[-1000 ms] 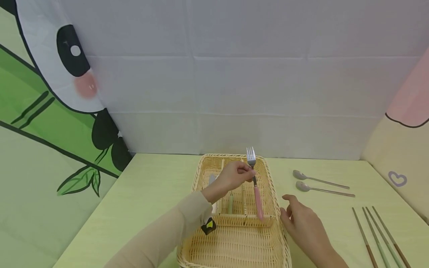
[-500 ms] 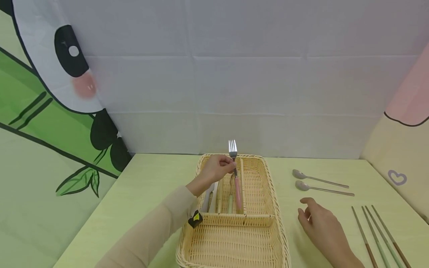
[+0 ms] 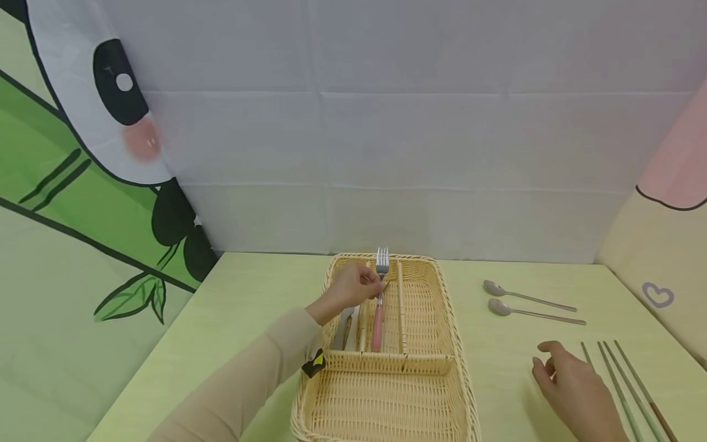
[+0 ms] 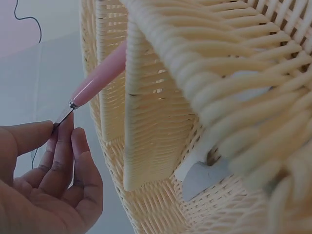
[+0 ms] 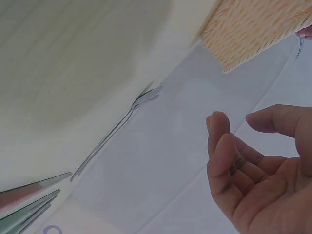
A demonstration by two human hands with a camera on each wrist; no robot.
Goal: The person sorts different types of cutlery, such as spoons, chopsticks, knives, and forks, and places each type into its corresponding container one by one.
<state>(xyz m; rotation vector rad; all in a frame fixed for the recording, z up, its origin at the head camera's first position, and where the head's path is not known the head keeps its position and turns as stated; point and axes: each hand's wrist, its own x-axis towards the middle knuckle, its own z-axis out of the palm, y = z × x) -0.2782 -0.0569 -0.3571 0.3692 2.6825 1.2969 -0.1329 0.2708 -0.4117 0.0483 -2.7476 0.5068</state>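
Observation:
The left hand [image 3: 350,287] pinches a pink-handled fork [image 3: 378,325] by its metal neck, tines pointing away, over the middle rear compartment of a wicker basket [image 3: 386,364]. In the left wrist view, thumb and fingers of the left hand [image 4: 58,180] meet on the metal below the pink handle [image 4: 100,75]. Knives [image 3: 342,331] lie in the basket's left compartment. Another utensil lies partly hidden beneath the fork. The right hand [image 3: 580,390] hovers right of the basket, holding nothing, its fingers loosely bent; the right wrist view shows the right hand [image 5: 258,170] with thumb and fingertips apart.
Two metal spoons [image 3: 499,307] lie right of the basket. Several chopsticks [image 3: 635,380] lie at the right, some partly behind the right hand. A pale cloth wall [image 3: 386,153] stands behind the table [image 3: 265,282], with printed cloth at both sides.
The left hand has carried the fork leftward from the right compartment to the middle one, and lowered it. The right hand has moved right, away from the basket.

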